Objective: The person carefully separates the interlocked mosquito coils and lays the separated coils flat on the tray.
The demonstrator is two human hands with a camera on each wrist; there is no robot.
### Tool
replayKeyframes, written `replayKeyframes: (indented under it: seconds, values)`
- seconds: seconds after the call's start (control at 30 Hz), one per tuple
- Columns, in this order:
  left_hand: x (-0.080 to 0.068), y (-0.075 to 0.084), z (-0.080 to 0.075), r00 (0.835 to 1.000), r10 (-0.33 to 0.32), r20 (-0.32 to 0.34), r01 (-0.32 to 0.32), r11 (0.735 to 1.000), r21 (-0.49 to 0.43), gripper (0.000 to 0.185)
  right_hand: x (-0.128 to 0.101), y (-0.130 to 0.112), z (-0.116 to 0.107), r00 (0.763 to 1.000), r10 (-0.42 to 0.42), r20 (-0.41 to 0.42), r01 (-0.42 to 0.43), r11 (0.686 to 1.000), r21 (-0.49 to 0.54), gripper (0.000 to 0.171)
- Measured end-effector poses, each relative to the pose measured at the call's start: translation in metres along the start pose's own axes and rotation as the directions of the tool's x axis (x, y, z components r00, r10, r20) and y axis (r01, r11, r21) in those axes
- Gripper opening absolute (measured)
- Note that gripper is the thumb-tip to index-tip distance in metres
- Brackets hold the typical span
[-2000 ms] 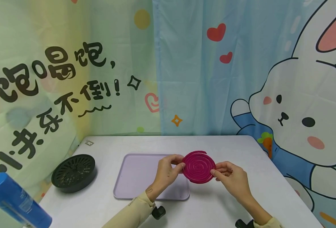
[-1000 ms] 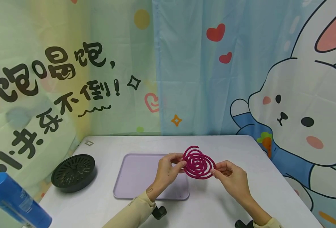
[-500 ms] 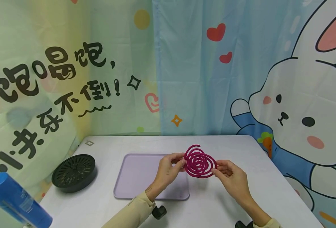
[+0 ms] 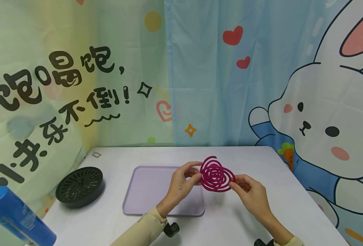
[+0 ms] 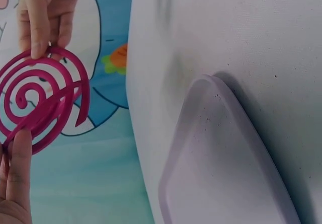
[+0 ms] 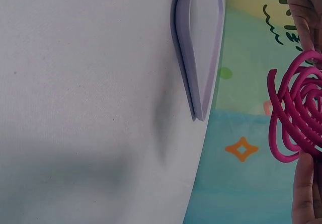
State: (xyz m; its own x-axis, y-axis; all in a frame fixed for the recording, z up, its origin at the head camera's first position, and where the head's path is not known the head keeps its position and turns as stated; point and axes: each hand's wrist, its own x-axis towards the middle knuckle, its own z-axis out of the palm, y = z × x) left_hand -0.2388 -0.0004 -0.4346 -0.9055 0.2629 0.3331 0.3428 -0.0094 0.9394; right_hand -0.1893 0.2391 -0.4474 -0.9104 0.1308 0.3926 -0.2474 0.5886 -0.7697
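Head view, centre frame: the left hand (image 4: 181, 184) and right hand (image 4: 251, 193) each pinch an edge of a magenta double-spiral mosquito coil (image 4: 216, 177) above the white table (image 4: 249, 222), apparently mid-separation, so the next pull likely needs gentle, even easing.

A white table (image 4: 249, 218) with rounded corners stands against a cartoon-printed curtain. A flat lilac tray (image 4: 147, 191) lies on it near the middle, left of centre. A round black slotted dish (image 4: 79, 186) sits near the left edge, well apart from the tray. A small square marker (image 4: 96, 154) lies at the far left corner.
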Motion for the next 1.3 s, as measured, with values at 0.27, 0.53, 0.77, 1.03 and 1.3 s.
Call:
replayKeyframes:
  seconds: [0.27, 0.53, 0.77, 1.03, 1.3]
  values:
    - [0.001, 0.000, -0.001, 0.999, 0.002, 0.049, 0.000, 0.999, -0.041, 0.033, 0.000, -0.003, -0.003, 0.999, 0.028, 0.017, -0.028, 1.000, 0.010, 0.018]
    - [-0.001, 0.002, -0.004, 0.995, 0.037, 0.094, -0.037, 0.999, -0.002, 0.038, 0.000, -0.004, -0.008, 0.999, 0.037, 0.032, -0.038, 0.999, 0.011, 0.018]
    - [-0.002, 0.001, -0.006, 0.993, 0.073, 0.093, -0.078, 0.996, 0.043, 0.040, 0.001, -0.002, -0.010, 0.998, 0.045, 0.050, -0.047, 0.998, 0.035, 0.019]
    - [-0.001, 0.000, -0.009, 0.978, 0.174, 0.112, -0.191, 0.968, 0.164, 0.039, 0.002, -0.002, -0.012, 0.992, 0.049, 0.112, -0.061, 0.993, 0.105, 0.019]
    - [0.000, 0.000, -0.010, 0.972, 0.176, 0.154, -0.202, 0.963, 0.177, 0.049, 0.003, -0.003, -0.014, 0.985, 0.052, 0.163, -0.075, 0.988, 0.138, 0.020]
